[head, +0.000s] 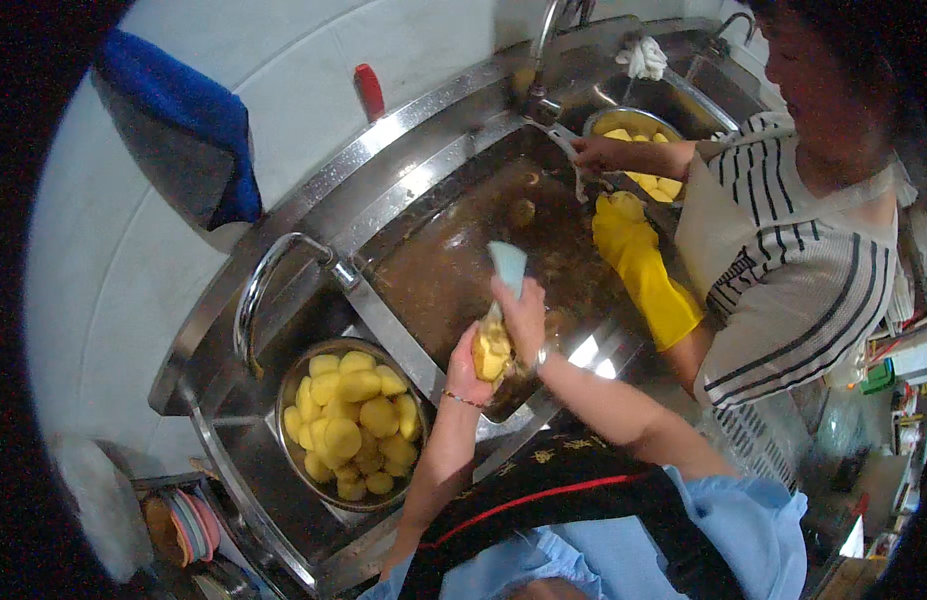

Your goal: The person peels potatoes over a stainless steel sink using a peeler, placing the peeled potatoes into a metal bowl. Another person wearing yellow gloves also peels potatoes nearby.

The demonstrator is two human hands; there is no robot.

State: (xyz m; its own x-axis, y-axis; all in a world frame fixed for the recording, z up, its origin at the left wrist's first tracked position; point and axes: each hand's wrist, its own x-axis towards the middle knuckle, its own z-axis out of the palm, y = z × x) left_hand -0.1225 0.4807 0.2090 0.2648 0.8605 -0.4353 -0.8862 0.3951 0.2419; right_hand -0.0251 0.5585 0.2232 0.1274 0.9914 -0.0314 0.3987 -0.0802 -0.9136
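Over the near edge of the middle sink basin (433, 277), full of brown water, my left hand (467, 367) holds a partly peeled potato (492, 354). My right hand (525, 315) grips a pale blue-green handled tool (508, 262), probably a peeler; its working end lies against the potato and is partly hidden. To the left, a round metal bowl (282, 401) of peeled yellow potatoes (343, 439) stands in the left basin.
A co-worker in a striped top (801, 300) and yellow rubber glove (643, 262) works at the right, near a second bowl of potatoes (662, 187). Curved faucets (264, 277) rise behind. A blue cloth (185, 97) hangs on the wall beside a red-handled object (369, 90).
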